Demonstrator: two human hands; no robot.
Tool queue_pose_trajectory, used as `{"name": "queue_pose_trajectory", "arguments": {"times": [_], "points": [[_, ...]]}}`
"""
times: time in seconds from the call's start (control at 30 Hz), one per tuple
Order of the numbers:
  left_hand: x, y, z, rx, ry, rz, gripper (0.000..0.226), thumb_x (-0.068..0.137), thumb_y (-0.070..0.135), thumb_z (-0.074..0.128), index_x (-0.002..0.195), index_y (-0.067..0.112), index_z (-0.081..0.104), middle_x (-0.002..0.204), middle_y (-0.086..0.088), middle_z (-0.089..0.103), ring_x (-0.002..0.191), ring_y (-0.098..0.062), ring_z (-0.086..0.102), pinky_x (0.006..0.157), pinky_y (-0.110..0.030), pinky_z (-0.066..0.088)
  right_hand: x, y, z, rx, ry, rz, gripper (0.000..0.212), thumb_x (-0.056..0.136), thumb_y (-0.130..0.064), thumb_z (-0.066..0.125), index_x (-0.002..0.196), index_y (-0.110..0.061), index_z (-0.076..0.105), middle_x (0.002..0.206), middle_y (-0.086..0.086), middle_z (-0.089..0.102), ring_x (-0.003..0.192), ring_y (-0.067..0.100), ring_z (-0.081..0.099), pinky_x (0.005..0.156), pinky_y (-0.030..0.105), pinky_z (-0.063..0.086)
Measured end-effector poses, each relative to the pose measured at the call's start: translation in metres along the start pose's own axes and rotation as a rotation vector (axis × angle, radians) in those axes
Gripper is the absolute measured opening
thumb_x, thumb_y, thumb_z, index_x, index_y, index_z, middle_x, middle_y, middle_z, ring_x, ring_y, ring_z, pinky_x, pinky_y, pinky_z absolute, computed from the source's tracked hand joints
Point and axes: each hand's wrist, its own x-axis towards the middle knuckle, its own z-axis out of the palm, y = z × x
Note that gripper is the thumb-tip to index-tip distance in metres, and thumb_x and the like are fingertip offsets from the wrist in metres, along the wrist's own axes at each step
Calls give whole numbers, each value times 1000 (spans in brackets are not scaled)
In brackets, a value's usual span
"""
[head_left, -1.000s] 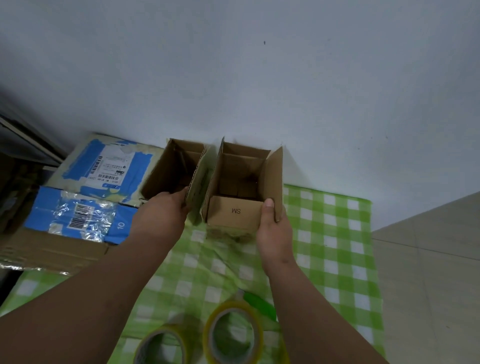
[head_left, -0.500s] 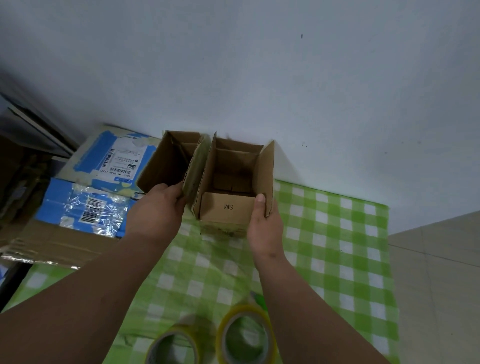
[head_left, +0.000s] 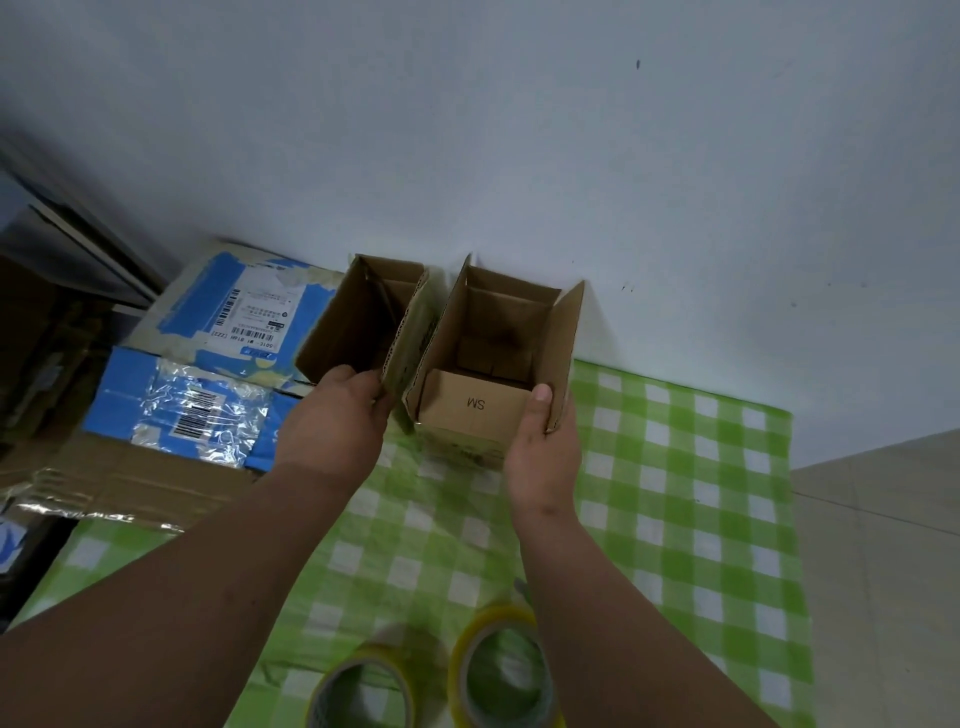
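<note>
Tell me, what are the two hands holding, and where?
The right hand grips the SM box at its near right corner, thumb on the front flap. The left hand holds the neighbouring box by the near end of its right flap.

Two bare forearms (head_left: 218, 597), short-trimmed nail on fingers (head_left: 541, 396).

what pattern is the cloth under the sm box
The cloth is green-and-white checked, clearest in the head view.
</note>
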Motion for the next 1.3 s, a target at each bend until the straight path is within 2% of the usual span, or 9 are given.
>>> {"name": "queue_pose_trajectory", "arguments": {"times": [0.1, 0.2, 0.33, 0.47, 0.53, 0.7, 0.83, 1.07, 1.3], "points": [[-2, 0, -1, -34, -8, 16, 22, 95, 22, 57, 113, 12, 64, 106, -8, 54, 86, -29, 58, 68, -35, 42, 1, -1, 4, -12, -70, -4, 46, 102, -45, 37, 144, -26, 44, 126, -7, 57, 119, 12, 53, 95, 21, 39], [-5, -2, 0, -36, -4, 31, 41, 94, 21, 60, 134, 16, 52, 129, -9, 49, 98, -31, 59, 76, -40, 48, 4, 0, 3, -40, -157, 35, 57, 97, -58, 35, 147, -31, 37, 135, -7, 54, 124, 14, 50, 96, 21, 35], [-11, -3, 1, -53, 29, 40, 64, 92, 11, 61, 149, 19, 33, 153, -4, 27, 93, -29, 62, 73, -41, 52, -1, -1, -6, -71, -255, 80, 78, 77, -79, 34, 143, -37, 40, 129, -11, 56, 128, 20, 49, 100, 27, 35], [-14, -1, -1, -72, 42, 22, 68, 92, 8, 60, 151, 21, 29, 160, -1, 14, 98, -26, 63, 73, -36, 47, -7, -3, -17, -59, -346, 108, 97, 57, -89, 44, 139, -37, 44, 125, -15, 54, 124, 16, 49, 102, 34, 37], [-17, 0, -2, -95, 41, 8, 68, 93, 8, 60, 151, 22, 28, 161, 0, 11, 92, -22, 62, 70, -33, 44, -10, -5, -22, -37, -351, 119, 103, 55, -89, 46, 141, -32, 43, 125, -14, 53, 116, 10, 49, 95, 30, 36], [-31, -1, -5, -178, 85, -35, 67, 93, 8, 59, 151, 24, 29, 160, 2, 10, 83, -11, 50, 65, -29, 40, -16, -9, -29, 17, -320, 98, 86, 58, -87, 54, 128, -38, 49, 118, -20, 59, 109, 2, 55, 77, 15, 38], [-44, 1, -10, -195, 100, -45, 66, 92, 9, 60, 150, 22, 31, 158, 0, 16, 99, -16, 54, 75, -32, 43, -21, -5, -35, -26, -327, 129, 118, 56, -80, 58, 155, -28, 20, 150, 1, 41, 133, 19, 43, 95, 29, 35], [-69, 2, -18, -188, 97, -83, 64, 93, 11, 58, 150, 19, 32, 157, -6, 20, 124, -30, 51, 95, -48, 50, -28, 5, -42, -101, -371, 141, 98, 80, -52, 73, 155, -30, 14, 156, 2, 35, 140, 22, 38, 111, 43, 37], [-92, 2, -24, -38, 90, -105, 71, 87, 14, 65, 151, 16, 33, 157, -11, 25, 139, -34, 33, 109, -52, 38, -36, 13, -46, -270, -376, 114, 102, 76, -59, 73, 155, -24, 19, 157, 3, 32, 144, 27, 31, 115, 48, 33]]}}
